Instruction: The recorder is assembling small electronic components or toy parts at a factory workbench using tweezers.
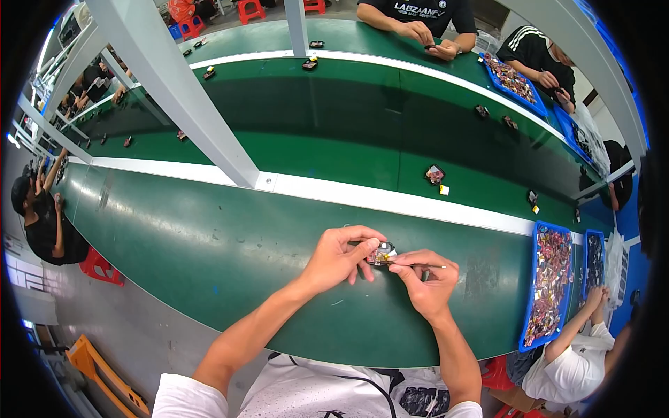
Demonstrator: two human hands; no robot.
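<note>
Left of the blue rectangular plastic tray [526, 306] of small multicoloured parts [548, 289], the bare left hand [338, 256] pinches a small, rounded black plastic device [381, 255]. The bare right hand [429, 282], nearer that tray, grips a thin stick-like tool [438, 266].

Bright light is filling this room, pale glare is washing the green tabletop [174, 230], and straight edges are bending rimward.

A green conveyor [334, 169], parts trays [533, 280] and workers [47, 233] show a factory.
</note>
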